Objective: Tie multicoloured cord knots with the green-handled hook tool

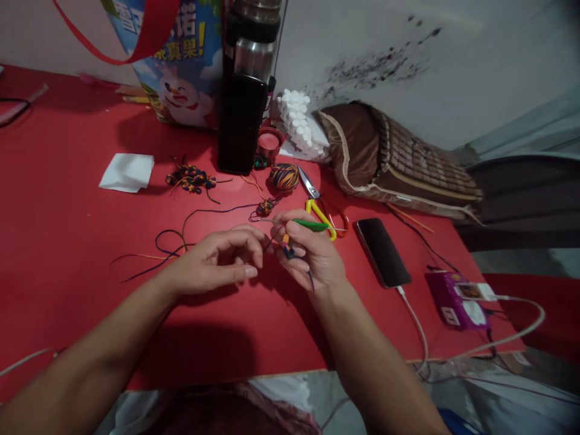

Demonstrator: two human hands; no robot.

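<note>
My right hand (pixel 312 251) is closed on a green-handled crochet hook (pixel 311 225), whose thin metal shaft points left. In the same fingers sits a small knotted piece of orange and dark blue yarn (pixel 287 248), with a dark strand hanging below it. My left hand (pixel 229 257) is just to the left, its fingers loosely bent and the thumb apart, with nothing seen between them. Just beyond the hands lies a small multicoloured yarn bundle (pixel 265 207). Loose yarn strands (pixel 170 241) loop over the table behind my left wrist.
On the red table (pixel 58 241) are a yarn ball (pixel 284 177), scissors (pixel 317 202), knotted yarn pieces (pixel 193 178) and white paper (pixel 127 172). A phone (pixel 242 124) stands upright before a metal flask (pixel 256 57). At right are a charging phone (pixel 382 252), purple box (pixel 453 299) and brown cushion (pixel 403 154).
</note>
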